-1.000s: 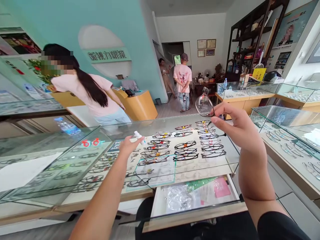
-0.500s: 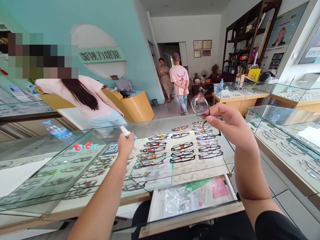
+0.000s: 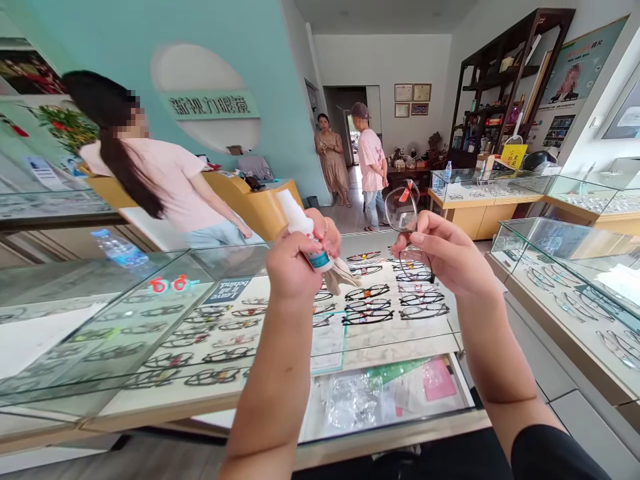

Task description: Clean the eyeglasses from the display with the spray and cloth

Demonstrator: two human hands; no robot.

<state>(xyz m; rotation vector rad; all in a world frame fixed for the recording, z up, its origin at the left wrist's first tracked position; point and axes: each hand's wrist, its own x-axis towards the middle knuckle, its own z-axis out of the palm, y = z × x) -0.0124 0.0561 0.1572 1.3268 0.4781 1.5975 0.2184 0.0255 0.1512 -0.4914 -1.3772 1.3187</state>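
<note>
My left hand [image 3: 295,260] is closed around a small white spray bottle [image 3: 303,230] with a teal label, and a pale cloth [image 3: 343,272] hangs from the same fingers. The bottle's nozzle end is tilted up and to the left. My right hand [image 3: 443,257] pinches a pair of thin-framed glasses [image 3: 403,212] and holds them upright at chest height, a short way to the right of the bottle. Both hands hover above the glass counter [image 3: 250,257], which shows rows of spectacle frames [image 3: 380,303] inside.
A person in a pink top [image 3: 165,183] stands behind the counter at left, by a water bottle [image 3: 119,250]. Two people [image 3: 357,160] stand near the back doorway. More glass display cases [image 3: 565,267] run along the right. An open drawer [image 3: 395,393] with plastic bags lies below the counter.
My left hand has lifted the spray bottle off the counter top and brought it up and right, close to the glasses. My right hand has lowered the glasses slightly.
</note>
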